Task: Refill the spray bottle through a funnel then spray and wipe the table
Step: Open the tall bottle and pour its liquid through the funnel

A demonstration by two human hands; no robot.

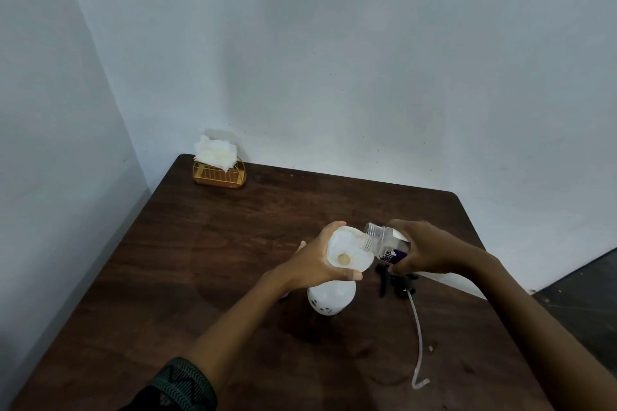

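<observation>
At the far left corner of the dark wooden table (200, 260) a gold wire holder (219, 173) stands against the wall, stuffed with white tissues (215, 150). Nearer you, at the low left edge of view, your patterned dark sleeve (180, 384) ends at the forearm, and that arm reaches toward the table's middle.

Your left hand (310, 264) curls round the rim of the white funnel (344, 252), fingers over the far side and thumb on the near side, clamped on it. The funnel sits in the neck of the white spray bottle (330, 299), which stands upright near the table's middle, rounded, with small dark print low on its side. The funnel's hole shows as a tan spot in its bowl.

Just right of it, the clear refill bottle (384, 240) is tipped to the left, uncapped, its threaded mouth over the funnel's right rim; it has a purple and white label. Whether liquid is running, you cannot tell. Your right hand (424, 250) is wrapped tight round its body.

Below that hand, the black trigger head (395, 280) lies on the table, its pale dip tube (419, 337) trailing toward you and hooking at the end.
</observation>
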